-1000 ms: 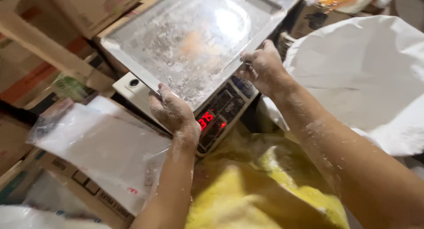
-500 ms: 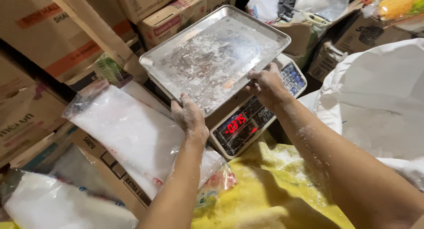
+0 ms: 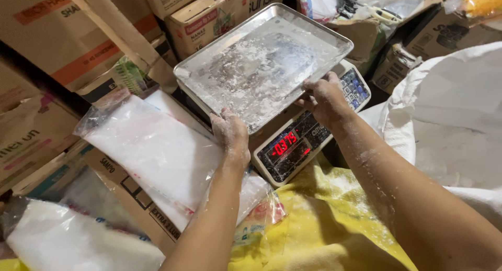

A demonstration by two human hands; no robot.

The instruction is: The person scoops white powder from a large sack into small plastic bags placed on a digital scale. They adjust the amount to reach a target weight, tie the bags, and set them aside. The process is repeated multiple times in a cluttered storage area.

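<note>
Metal tray [image 3: 264,61], rectangular, dusted with white powder, held over the top of a digital scale [image 3: 298,137]. Cannot tell whether it rests on the platform or sits just above it; it tilts slightly, the far right corner higher.

Left hand [image 3: 230,132] grips the tray's near corner, fingers curled up against the rim, thumb side hidden. Right hand [image 3: 324,96] pinches the right-hand edge, fingers closed over the rim. Two grips on neighbouring edges keep the wide tray level and squared over the scale. Both hands and forearms are floured white.

The scale's red readout faces the person, lit, and the keypad lies just right of the right hand, so the display stays readable below the tray's near edge.

Left of the scale, a clear plastic bag of white powder [image 3: 151,150] lies flat on a cardboard carton [image 3: 133,203], within easy reach of the left hand. A second filled bag [image 3: 68,242] lies at near left.

Right, a large white sack [image 3: 455,109] stands open, mouth rolled back, beside the scale. Yellow sacking [image 3: 319,229] lies bunched under the forearms, near centre.

Stacked cardboard boxes [image 3: 78,35] crowd the far side.
</note>
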